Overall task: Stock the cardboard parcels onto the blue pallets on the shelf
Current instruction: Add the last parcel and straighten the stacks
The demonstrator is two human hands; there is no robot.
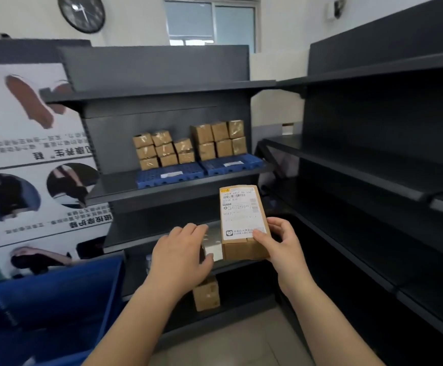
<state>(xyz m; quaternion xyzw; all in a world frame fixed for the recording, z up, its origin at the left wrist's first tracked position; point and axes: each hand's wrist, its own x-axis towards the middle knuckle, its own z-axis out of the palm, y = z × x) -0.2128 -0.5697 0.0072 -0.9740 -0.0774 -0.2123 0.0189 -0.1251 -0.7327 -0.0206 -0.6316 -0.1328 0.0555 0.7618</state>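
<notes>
The labelled parcel is held upright below the pallet shelf, long axis pointing up toward it. The right hand grasps its lower right edge. The left hand is curled over a smaller parcel touching its left side. Above: two blue pallets, the left one carrying eight stacked parcels, the right one six. The right pallet lies nearer the grip. One parcel sits on a low shelf.

White shipping label on the long brown cardboard parcel gripped by the right hand read "A017"; its other print was illegible. Poster left of the left hand appeared upside down, unreadable.
</notes>
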